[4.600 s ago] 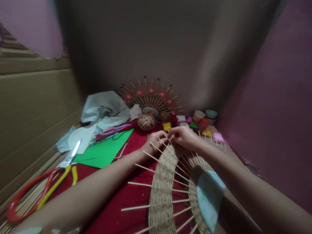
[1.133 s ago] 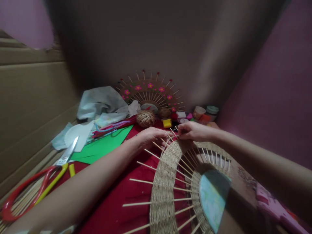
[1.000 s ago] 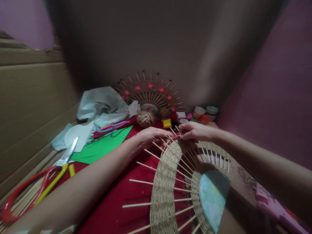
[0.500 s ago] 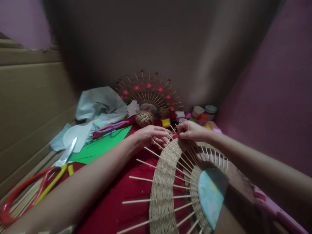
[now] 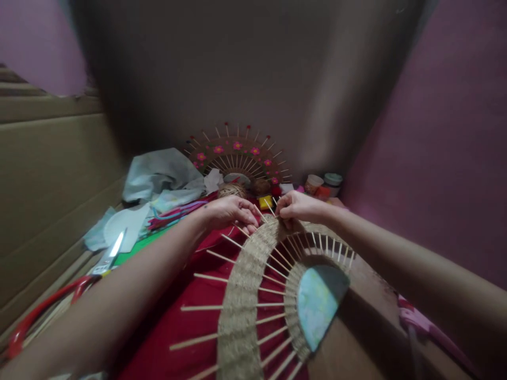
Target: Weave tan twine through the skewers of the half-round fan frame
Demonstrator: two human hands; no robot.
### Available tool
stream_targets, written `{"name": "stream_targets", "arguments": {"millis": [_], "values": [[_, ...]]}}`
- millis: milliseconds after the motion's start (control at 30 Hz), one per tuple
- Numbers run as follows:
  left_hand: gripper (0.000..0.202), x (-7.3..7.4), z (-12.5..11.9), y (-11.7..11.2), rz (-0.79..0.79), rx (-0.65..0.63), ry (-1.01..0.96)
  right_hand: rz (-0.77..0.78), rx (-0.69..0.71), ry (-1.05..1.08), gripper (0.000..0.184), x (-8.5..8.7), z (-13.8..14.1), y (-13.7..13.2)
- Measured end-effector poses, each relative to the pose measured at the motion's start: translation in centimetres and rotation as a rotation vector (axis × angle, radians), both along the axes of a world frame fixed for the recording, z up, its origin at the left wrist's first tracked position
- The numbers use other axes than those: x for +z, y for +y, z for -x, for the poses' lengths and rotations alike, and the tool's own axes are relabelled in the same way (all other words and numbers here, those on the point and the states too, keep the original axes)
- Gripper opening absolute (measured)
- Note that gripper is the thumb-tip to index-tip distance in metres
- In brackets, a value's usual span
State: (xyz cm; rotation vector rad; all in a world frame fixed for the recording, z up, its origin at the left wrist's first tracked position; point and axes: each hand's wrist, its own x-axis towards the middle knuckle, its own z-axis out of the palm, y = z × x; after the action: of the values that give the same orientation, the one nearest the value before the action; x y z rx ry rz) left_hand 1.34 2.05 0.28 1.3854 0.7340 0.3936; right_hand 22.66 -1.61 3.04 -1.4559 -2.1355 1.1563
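Observation:
A half-round woven fan (image 5: 241, 285) of twisted straw-coloured cord lies in front of me, with thin sticks radiating past its outer band. A pale blue and yellow half-disc (image 5: 322, 303) forms its centre. At the fan's far edge, my right hand (image 5: 299, 207) is closed, thumb and fingers pinching the top of the woven band by the sticks. Beside it, my left hand (image 5: 236, 212) has its fingers curled together near the stick tips. What lies inside the left fingers is too small to make out.
Large scissors (image 5: 106, 258) with red and yellow handles lie left. Behind are a twine ball (image 5: 233, 190), pale cloth (image 5: 162, 171), small jars (image 5: 332, 182) and a flower-decorated fan (image 5: 237, 145). Red cloth (image 5: 170, 316) lies beneath; a pink tool (image 5: 420, 322) sits right.
The fan and both hands now appear further left in view, and the view has tilted slightly upward. My left hand has curled its fingers more and moved slightly away from the right hand.

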Motion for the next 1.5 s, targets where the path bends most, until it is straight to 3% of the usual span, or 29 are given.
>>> {"name": "stream_targets", "arguments": {"millis": [200,267,367,433,600,733,933,1100,1233,1500], "values": [[0.031,2.9,2.6,2.4,-0.293,0.001,0.237,0.043,-0.124,0.221,0.012,0.2,3.6,0.1],[0.03,3.9,2.6,2.0,-0.534,0.106,0.417,0.086,-0.148,0.231,0.014,-0.1,4.3,0.0],[0.019,4.9,1.3,-0.3,-1.022,0.392,0.581,0.119,-0.177,0.236,0.014,-0.8,4.7,-0.2],[0.02,4.8,-0.2,-2.4,-1.117,0.469,0.518,0.119,-0.177,0.256,0.013,-1.2,4.5,-0.4],[0.027,1.9,-3.6,-5.7,-0.744,0.439,0.426,0.087,-0.144,0.271,0.01,-1.6,3.5,-1.3],[0.019,0.7,-4.5,-6.0,-0.539,0.268,0.389,0.046,-0.098,0.226,0.007,-1.3,2.7,-2.1],[0.01,1.5,-4.8,-6.3,-0.477,0.226,0.338,-0.153,-0.09,0.061,0.011,1.2,1.0,-2.7],[0.012,2.0,-4.6,-6.9,-0.43,0.187,0.293,-0.116,0.102,0.056,0.009,2.9,-1.0,-2.1],[0.025,1.8,-4.4,-6.9,-0.431,0.25,0.271,-0.246,0.037,-0.061,0.009,3.3,-2.2,-1.4],[0.023,1.3,-4.6,-6.9,-0.406,0.321,0.26,-0.462,0.018,-0.136,0.01,3.0,-2.7,-1.3]]}}
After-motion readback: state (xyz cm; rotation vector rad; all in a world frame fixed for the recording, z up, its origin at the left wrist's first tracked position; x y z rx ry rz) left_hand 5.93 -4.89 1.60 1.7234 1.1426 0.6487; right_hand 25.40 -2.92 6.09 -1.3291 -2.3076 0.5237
